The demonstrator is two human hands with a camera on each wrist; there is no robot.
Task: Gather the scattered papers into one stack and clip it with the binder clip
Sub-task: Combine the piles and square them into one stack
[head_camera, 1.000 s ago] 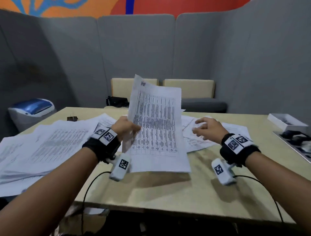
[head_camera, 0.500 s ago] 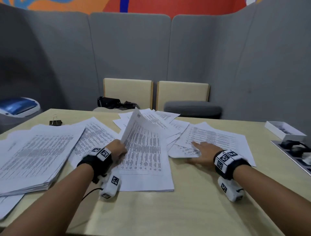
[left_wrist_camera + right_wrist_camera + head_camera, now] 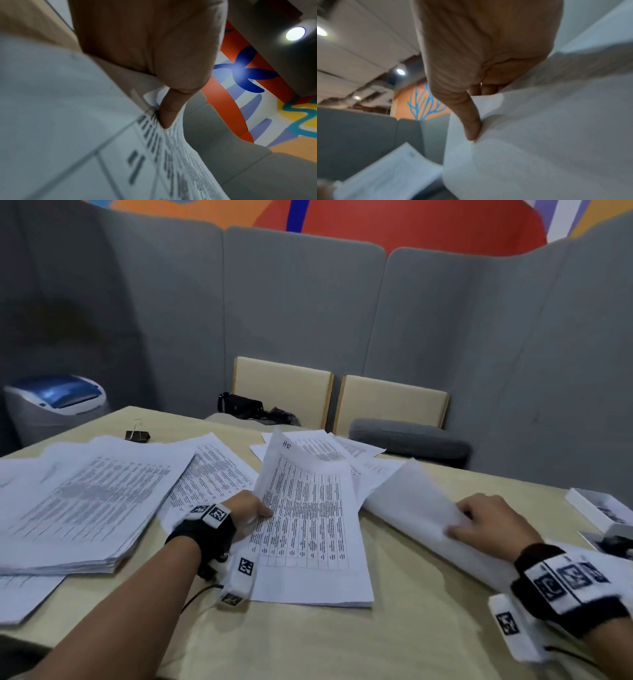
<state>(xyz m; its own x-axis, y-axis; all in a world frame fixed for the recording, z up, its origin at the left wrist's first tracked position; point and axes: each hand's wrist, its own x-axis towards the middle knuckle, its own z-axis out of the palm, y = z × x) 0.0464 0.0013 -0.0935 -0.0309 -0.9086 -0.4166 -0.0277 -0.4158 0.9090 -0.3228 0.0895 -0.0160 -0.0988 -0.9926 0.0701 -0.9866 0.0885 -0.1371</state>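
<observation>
Pinching printed table sheets (image 3: 305,529), left hand (image 3: 245,508); right hand (image 3: 493,525) grips blank-backed sheets (image 3: 411,508).

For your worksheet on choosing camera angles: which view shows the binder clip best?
The head view: the binder clip sits whole on the table's far left, beyond the papers. Neither wrist view shows it, only thumbs and paper.

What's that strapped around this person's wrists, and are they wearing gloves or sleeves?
No gloves and no sleeves: both forearms and hands are bare. Each wrist carries a black band topped with white tiles printed with black square code patterns. Below each wrist hangs a small white block, also code-marked. A thin dark cable trails from the left one. The right band looks alike.
</observation>
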